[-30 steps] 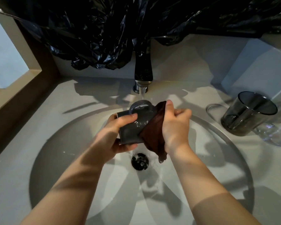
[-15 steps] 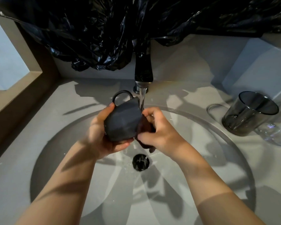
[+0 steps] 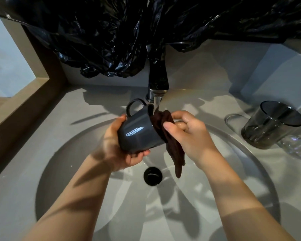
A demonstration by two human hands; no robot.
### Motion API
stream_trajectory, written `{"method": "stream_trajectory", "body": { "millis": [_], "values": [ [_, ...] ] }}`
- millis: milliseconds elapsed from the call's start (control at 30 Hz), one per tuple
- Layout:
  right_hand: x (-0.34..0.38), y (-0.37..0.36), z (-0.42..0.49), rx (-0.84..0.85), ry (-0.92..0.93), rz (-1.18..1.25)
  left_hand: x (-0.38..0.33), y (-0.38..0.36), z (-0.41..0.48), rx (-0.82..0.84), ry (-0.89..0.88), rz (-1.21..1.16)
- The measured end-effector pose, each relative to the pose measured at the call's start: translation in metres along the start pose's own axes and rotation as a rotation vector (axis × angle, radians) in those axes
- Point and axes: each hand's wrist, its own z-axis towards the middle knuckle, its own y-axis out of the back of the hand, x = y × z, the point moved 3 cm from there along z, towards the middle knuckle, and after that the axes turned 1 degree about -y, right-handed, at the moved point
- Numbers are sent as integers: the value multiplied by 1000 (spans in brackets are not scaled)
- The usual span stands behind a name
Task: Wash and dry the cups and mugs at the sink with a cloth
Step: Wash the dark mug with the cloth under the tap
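Mug point(image 3: 137, 134): dark and wet, tipped on its side above the sink point(image 3: 73, 164), just under the tap point(image 3: 158, 80).
Left hand point(image 3: 115, 150): fingers curled round the mug's bottom end, holding it up.
Right hand point(image 3: 191, 134): thumb and fingers pinching the brown cloth point(image 3: 172, 146), pressing it at the mug's mouth.
Water point(image 3: 156, 105): running onto the cloth and the rim.
Done so far: washing of this mug under way; no drying yet.
Left to do: rinse, dry, then likely the dark glass cup point(image 3: 271, 126) and the clear glass point(image 3: 297, 148) waiting on the right.
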Motion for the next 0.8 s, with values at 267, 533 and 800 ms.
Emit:
{"method": "stream_trajectory", "body": {
  "millis": [267,533,800],
  "values": [
    [-12,-27,-6,448,43,-426,-2,0,-3,-35,-108,52],
    [-19,-40,-2,340,-108,-304,-2,-15,-6,-107,-308,122],
    [-12,-36,-15,343,-326,463,-8,-19,-4,-158,-451,207]
  ]
}}
